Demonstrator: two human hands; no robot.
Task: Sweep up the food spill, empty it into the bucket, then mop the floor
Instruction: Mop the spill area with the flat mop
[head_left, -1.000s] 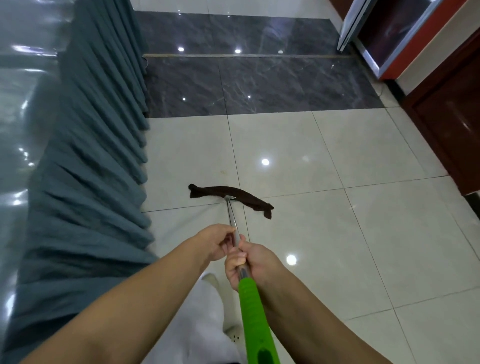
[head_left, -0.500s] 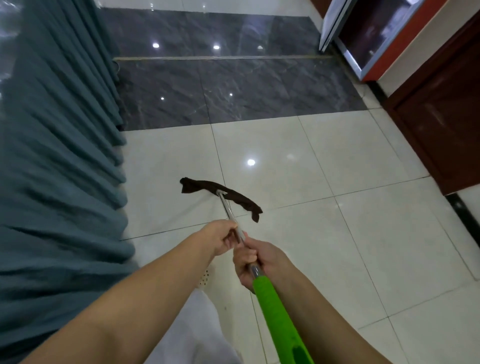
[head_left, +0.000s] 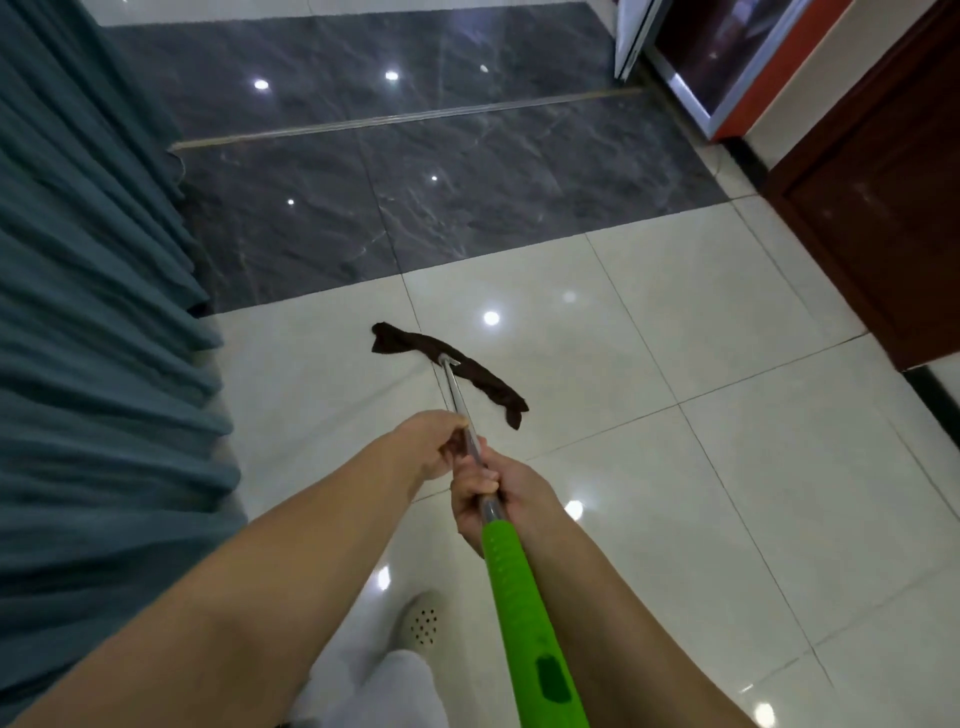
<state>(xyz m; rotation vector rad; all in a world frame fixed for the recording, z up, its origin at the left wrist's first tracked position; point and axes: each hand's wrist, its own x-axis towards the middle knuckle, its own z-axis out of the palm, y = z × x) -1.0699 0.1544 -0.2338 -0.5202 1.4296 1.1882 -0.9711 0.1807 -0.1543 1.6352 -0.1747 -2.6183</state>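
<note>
A mop with a silver pole (head_left: 457, 395) and a bright green grip (head_left: 524, 613) reaches out in front of me. Its dark brown cloth head (head_left: 415, 347) lies flat on the glossy cream floor tiles (head_left: 675, 493), close to the dark marble strip. My left hand (head_left: 431, 441) grips the silver pole higher up. My right hand (head_left: 493, 499) grips the pole just above the green grip. No spill or bucket is in view.
A teal pleated cloth (head_left: 93, 364) hangs along the whole left side. Dark grey marble tiles (head_left: 415, 197) cross the floor ahead. A dark wooden door (head_left: 883, 208) and a red-framed cabinet (head_left: 727, 78) stand at the right. My white-trousered leg and perforated shoe (head_left: 421, 618) are below.
The mop head has slid forward and to the right, nearer the dark marble strip. The view has swung right, and both hands keep their grip on the pole.
</note>
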